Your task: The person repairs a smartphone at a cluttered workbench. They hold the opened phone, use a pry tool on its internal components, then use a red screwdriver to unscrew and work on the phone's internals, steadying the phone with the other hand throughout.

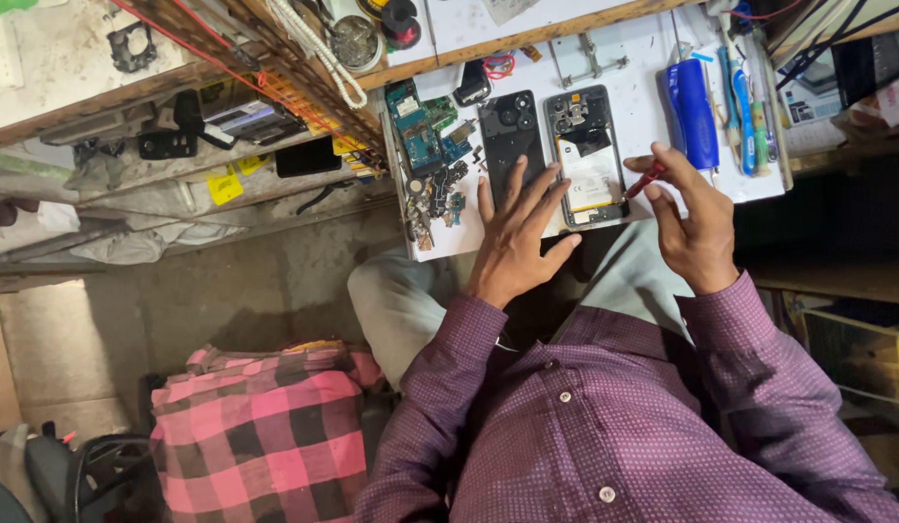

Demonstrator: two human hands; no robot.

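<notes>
Two hands over a white bench [662, 116] strewn with phone parts: left hand [515, 237] spread flat, fingers released, fingertips resting on the lower end of a black phone back cover [509, 131] and beside an opened phone [587, 155]; right hand [693, 225] pinching a small red-handled tool [647, 179], tip pointed at the opened phone's right edge. Two phone bodies side by side at bench centre, the opened one showing one pale battery and camera parts at its top. One green circuit board [417, 126] left of the back cover, with a loose heap of small dark components [435, 199] just below it, too many and too small to count. One blue tool case [693, 111] right of the opened phone, several thin tools beside it, number unclear. One pink-and-black checked cloth [260, 431] on the floor at lower left. Purple dotted shirt sleeves on both arms.
</notes>
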